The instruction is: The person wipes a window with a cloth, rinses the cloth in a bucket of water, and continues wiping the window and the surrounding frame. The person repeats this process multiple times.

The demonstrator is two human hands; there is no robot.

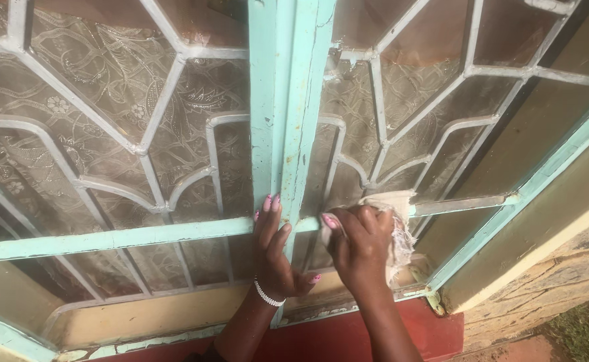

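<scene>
A right hand presses a bunched white cloth — fingers curled around it — against a turquoise window frame's crossbar, while the left hand, fingers extended and together, rests flat on the central upright — holding nothing.

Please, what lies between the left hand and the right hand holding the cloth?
In the head view, only a bare stretch of the turquoise crossbar lies between left hand and right hand with the cloth.

A: Look at the left hand: pink polish on the nails, and a white beaded bracelet snug round the wrist.

B: Same pink nails on the right hand. Both forearms bare, no sleeves showing.
</scene>
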